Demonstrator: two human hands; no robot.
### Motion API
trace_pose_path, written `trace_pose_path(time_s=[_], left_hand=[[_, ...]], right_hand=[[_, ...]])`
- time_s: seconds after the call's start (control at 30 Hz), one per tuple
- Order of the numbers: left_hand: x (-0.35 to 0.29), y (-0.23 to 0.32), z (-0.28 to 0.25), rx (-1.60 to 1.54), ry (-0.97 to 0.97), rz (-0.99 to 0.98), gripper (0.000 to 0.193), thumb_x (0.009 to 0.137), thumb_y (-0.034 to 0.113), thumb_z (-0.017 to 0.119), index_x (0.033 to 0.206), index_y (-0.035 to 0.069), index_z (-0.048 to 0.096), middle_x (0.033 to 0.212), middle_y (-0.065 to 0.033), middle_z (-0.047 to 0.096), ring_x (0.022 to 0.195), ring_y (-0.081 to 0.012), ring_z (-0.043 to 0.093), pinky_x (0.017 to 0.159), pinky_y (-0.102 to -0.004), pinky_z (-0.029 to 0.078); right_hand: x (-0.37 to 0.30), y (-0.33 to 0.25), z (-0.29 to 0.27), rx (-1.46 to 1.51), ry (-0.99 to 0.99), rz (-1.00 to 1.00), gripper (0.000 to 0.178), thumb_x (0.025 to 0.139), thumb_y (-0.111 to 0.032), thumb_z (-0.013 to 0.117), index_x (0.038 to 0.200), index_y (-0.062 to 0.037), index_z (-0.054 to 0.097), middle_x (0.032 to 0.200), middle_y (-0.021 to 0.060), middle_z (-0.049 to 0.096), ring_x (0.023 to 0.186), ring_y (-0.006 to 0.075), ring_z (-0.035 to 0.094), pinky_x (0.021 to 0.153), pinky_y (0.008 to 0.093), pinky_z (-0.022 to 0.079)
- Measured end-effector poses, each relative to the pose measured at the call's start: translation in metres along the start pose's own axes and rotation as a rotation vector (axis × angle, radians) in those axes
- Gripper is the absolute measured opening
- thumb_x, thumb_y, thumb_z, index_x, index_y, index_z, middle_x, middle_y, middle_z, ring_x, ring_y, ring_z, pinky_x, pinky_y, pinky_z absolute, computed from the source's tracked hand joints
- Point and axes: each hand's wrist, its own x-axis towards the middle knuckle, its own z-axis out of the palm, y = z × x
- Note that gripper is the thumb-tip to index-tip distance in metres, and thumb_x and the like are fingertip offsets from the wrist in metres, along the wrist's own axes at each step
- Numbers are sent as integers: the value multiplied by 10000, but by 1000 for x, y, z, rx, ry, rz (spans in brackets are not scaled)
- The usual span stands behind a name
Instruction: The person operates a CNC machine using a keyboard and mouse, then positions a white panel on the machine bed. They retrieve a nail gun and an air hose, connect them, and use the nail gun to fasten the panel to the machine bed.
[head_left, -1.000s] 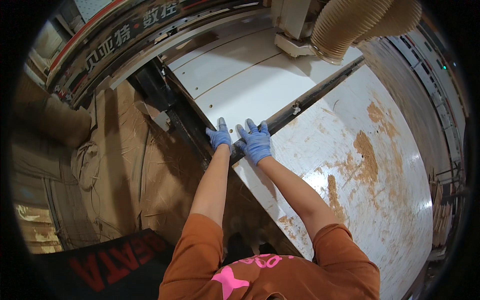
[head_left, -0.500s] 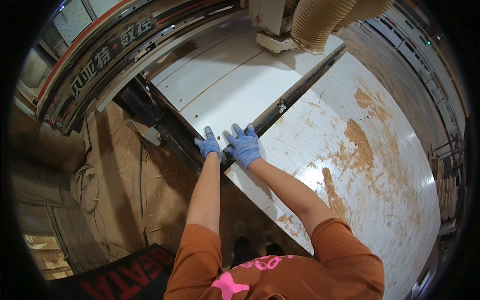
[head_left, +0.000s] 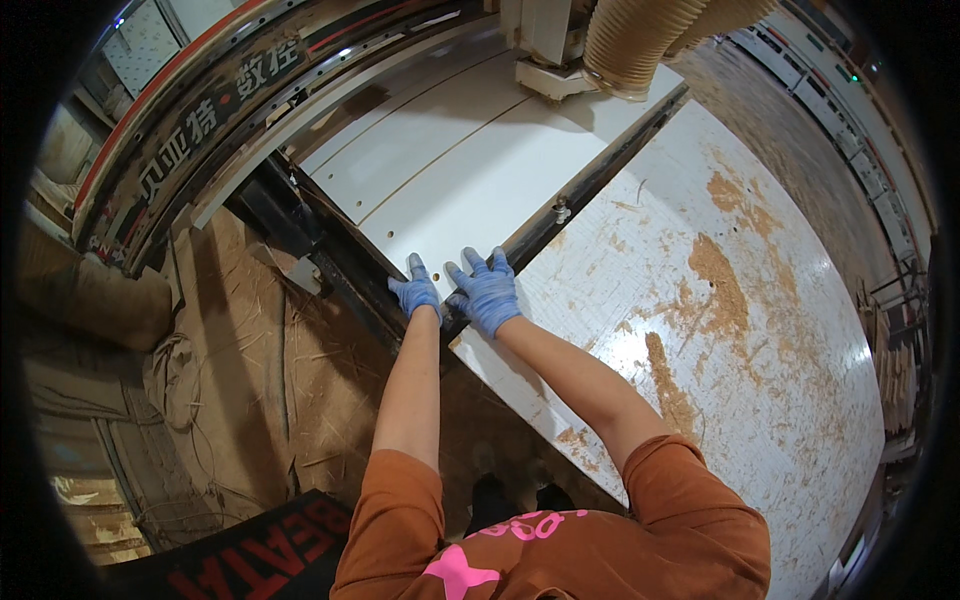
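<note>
White board [head_left: 470, 180] lies partly under machine head [head_left: 550, 80], left of black rail [head_left: 600, 180]. Left hand [head_left: 416, 289] and right hand [head_left: 487, 292], gloved blue, rest at board's near corner; both grips wide, fingers spread. Sawdust [head_left: 720, 290] litters white worktop [head_left: 610, 268] right of rail.

two hands [head_left: 488, 297], four holes [head_left: 390, 234], two grooves [head_left: 445, 161]
</note>
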Motion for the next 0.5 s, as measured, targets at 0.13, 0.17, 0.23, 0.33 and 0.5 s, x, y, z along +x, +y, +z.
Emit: trace_pose_path(time_s=[0.13, 0.17, 0.23, 0.33, 0.5], left_hand=[[2, -2, 0, -21, 13, -1, 942, 828, 592, 592, 1482, 68, 162, 1449, -251, 353, 1279, -383, 436, 1046, -432, 379], [4, -3, 0, -27, 17, -2, 942, 829, 590, 593, 1481, 65, 161, 1450, -251, 351, 1280, -383, 435, 1047, -431, 379], [5, -3, 1, -22, 17, -7, 942, 830, 586, 594, 1480, 61, 160, 1453, -252, 347, 1283, -382, 433, 1049, -428, 376], [2, 0, 1, -6, 13, -18, 938, 833, 579, 596, 1480, 58, 160, 1454, -251, 345, 1285, -382, 430, 1051, -427, 373], [1, -2, 0, -28, 13, 11, 932, 836, 581, 589, 1478, 59, 162, 1453, -250, 347, 1284, -383, 430, 1048, -431, 376]], right_hand=[[0, -2, -3, 22, -24, 8, 607, 787, -468, 656, 1349, -296, 505, 1432, 110, 428, 1267, 514, 323, 1018, 569, 325], [0, -3, -3, 20, -28, 7, 609, 788, -468, 655, 1351, -295, 502, 1434, 110, 425, 1269, 514, 322, 1020, 570, 323], [0, -3, -4, 15, -37, 9, 613, 790, -469, 653, 1356, -296, 495, 1439, 108, 419, 1272, 513, 320, 1023, 570, 321], [0, -1, -3, 7, -44, 14, 615, 794, -468, 650, 1362, -300, 487, 1444, 103, 413, 1275, 512, 317, 1025, 571, 318], [0, -4, -6, 42, -48, 33, 566, 812, -414, 632, 1353, -314, 497, 1446, 93, 417, 1290, 500, 299, 1024, 559, 307]])
